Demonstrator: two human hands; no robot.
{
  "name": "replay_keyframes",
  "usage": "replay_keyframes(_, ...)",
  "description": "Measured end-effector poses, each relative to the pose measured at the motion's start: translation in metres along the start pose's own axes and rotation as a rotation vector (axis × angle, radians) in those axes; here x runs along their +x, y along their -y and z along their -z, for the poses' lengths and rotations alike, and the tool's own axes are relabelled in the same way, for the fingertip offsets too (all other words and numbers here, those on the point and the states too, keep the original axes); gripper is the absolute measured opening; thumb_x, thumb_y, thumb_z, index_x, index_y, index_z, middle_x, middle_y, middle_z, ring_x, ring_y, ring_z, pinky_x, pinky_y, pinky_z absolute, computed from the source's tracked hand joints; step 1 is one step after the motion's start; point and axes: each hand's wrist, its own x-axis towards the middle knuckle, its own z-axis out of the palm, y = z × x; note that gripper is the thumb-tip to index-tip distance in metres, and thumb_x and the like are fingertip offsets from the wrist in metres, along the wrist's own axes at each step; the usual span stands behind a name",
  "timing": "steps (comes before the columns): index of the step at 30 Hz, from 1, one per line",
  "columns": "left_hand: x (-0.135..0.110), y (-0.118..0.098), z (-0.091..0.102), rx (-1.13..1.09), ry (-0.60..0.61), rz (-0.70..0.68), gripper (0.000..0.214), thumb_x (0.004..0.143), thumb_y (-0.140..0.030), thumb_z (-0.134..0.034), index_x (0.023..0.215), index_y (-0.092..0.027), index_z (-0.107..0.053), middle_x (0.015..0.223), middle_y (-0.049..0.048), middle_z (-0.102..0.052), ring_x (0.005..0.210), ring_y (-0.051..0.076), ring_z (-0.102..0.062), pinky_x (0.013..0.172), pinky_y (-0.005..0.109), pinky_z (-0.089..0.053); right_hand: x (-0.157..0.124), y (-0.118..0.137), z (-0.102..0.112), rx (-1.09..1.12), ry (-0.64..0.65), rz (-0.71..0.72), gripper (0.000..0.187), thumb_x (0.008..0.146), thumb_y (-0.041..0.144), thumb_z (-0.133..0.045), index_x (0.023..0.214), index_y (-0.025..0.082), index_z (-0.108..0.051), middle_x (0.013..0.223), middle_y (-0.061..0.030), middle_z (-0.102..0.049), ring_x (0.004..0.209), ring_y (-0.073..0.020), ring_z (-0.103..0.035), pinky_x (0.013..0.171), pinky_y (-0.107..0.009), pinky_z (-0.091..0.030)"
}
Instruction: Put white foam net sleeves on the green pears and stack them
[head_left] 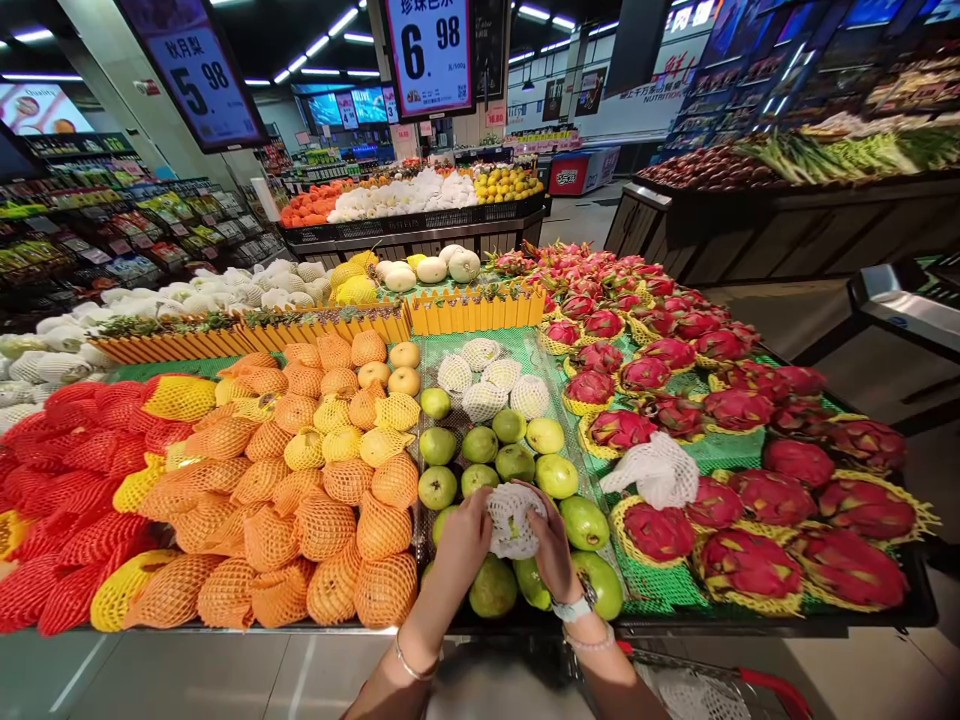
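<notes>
White net [504,500] was held up between both hands, over the near part of the green fruit [493,587] in mid-bench; a bit of green showed thru its opening, prob. one fruit inside. L hand [471,525] pinched the net's L side w/ its fingertips; R hand [553,545] was curled round the R side, so neither was free.

Doing it well prob. called for a light grip: R hand steadying the fruit, L hand working the mesh edge, pull kept even both sides. A hard tug on one side could've torn the foam; squeezing risked a bruise. Low over the rows was a sensible spot, as any slip meant a short drop.

Hard to make out: fingertips behind the net, the fruit's shape, & how far the mesh covered it. Hands & forearms also hid some green fruit below. Just R of the rows, a white bundle [660,472] lay by the dragon fruit [751,563], looking like spare nets, no. unclear. Orange-netted fruit [326,525] to the L was mostly masked by its mesh. Past the bench [750,627] edge, the cart [765,680] was cut off at bottom, contents only partly seen.
</notes>
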Motion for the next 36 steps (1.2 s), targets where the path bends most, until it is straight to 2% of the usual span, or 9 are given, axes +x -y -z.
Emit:
replay_keyframes(4,0.005,0.003,-0.004,-0.045,0.009,-0.016,0.03,0.09,-0.017,-0.043,0.114,-0.018,-0.061,0.111,0.0143,-0.068,0.093,0.027,-0.066,0.084,0.039,-0.05,-0.002,0.004,-0.002,0.216,-0.069,-0.076,0.031,0.091,0.053,-0.053,0.118,0.043,-0.065,0.128,0.0005,-0.067,0.126,-0.0302,-0.059,0.11,-0.045,-0.046)
replay_keyframes(9,0.015,0.018,-0.006,-0.172,-0.01,0.004,0.031,0.098,-0.039,-0.037,0.077,-0.022,-0.052,0.071,0.001,-0.058,0.069,0.02,-0.057,0.068,0.031,-0.049,-0.003,0.004,-0.005,0.304,-0.094,-0.106,0.036,0.088,0.06,-0.054,0.111,0.037,-0.068,0.125,-0.0029,-0.069,0.126,-0.0303,-0.059,0.111,-0.048,-0.045)
replay_keyframes(18,0.027,0.024,-0.011,-0.293,-0.028,0.068,0.022,0.094,-0.036,-0.045,0.078,-0.023,-0.053,0.075,0.0007,-0.063,0.074,0.019,-0.06,0.072,0.03,-0.052,-0.004,0.008,-0.014,0.335,-0.065,-0.147,0.062,0.088,0.073,-0.036,0.122,0.029,-0.065,0.122,-0.0086,-0.071,0.127,-0.0301,-0.059,0.107,-0.048,-0.049)
replay_keyframes(22,0.016,0.017,-0.017,-0.285,-0.082,0.088,0.026,0.093,-0.028,-0.042,0.11,-0.021,-0.062,0.092,0.0066,-0.074,0.084,0.024,-0.067,0.08,0.035,-0.055,-0.003,0.012,-0.016,0.345,-0.08,-0.157,0.069,0.09,0.073,-0.024,0.133,0.032,-0.058,0.112,-0.008,-0.074,0.126,-0.0294,-0.06,0.104,-0.051,-0.051)
replay_keyframes(25,0.002,0.014,-0.021,-0.286,-0.097,0.039,0.047,0.091,-0.02,-0.042,0.137,-0.02,-0.053,0.115,0.0098,-0.074,0.102,0.027,-0.068,0.093,0.042,-0.054,-0.002,0.011,-0.013,0.397,-0.062,-0.18,0.063,0.091,0.07,-0.027,0.133,0.035,-0.058,0.113,-0.0064,-0.074,0.124,-0.0292,-0.061,0.099,-0.051,-0.054)
replay_keyframes(28,-0.007,0.012,-0.025,-0.304,-0.09,-0.051,0.046,0.091,-0.018,-0.043,0.135,-0.022,-0.058,0.131,0.0103,-0.068,0.122,0.03,-0.062,0.109,0.045,-0.045,0.0,0.011,-0.01,0.467,-0.058,-0.252,0.06,0.09,0.071,-0.031,0.126,0.034,-0.062,0.112,-0.0075,-0.075,0.114,-0.0307,-0.066,0.088,-0.05,-0.058)
replay_keyframes(31,-0.011,0.014,-0.029,-0.316,-0.069,-0.05,0.043,0.096,-0.025,-0.04,0.134,-0.023,-0.06,0.131,0.0108,-0.067,0.123,0.03,-0.062,0.108,0.041,-0.048,0.002,0.013,-0.006,0.461,-0.07,-0.27,0.061,0.086,0.076,-0.037,0.121,0.033,-0.065,0.107,-0.0096,-0.076,0.102,-0.033,-0.07,0.084,-0.052,-0.058)
replay_keyframes(33,-0.013,0.018,-0.032,-0.287,-0.072,-0.07,0.045,0.097,-0.025,-0.038,0.138,-0.023,-0.055,0.135,0.012,-0.063,0.126,0.03,-0.059,0.109,0.04,-0.047,0.005,0.018,-0.004,0.408,-0.037,-0.245,0.066,0.085,0.078,-0.035,0.124,0.033,-0.062,0.108,-0.0101,-0.076,0.102,-0.0338,-0.07,0.083,-0.053,-0.058)
replay_keyframes(36,-0.017,0.029,-0.035,-0.243,-0.087,-0.172,0.062,0.089,-0.021,-0.051,0.15,-0.02,-0.037,0.151,0.0146,-0.047,0.143,0.031,-0.041,0.121,0.048,-0.031,0.008,0.029,0.0,0.322,0.004,-0.209,0.071,0.089,0.077,-0.025,0.131,0.031,-0.057,0.109,-0.0099,-0.076,0.107,-0.032,-0.07,0.08,-0.05,-0.06)
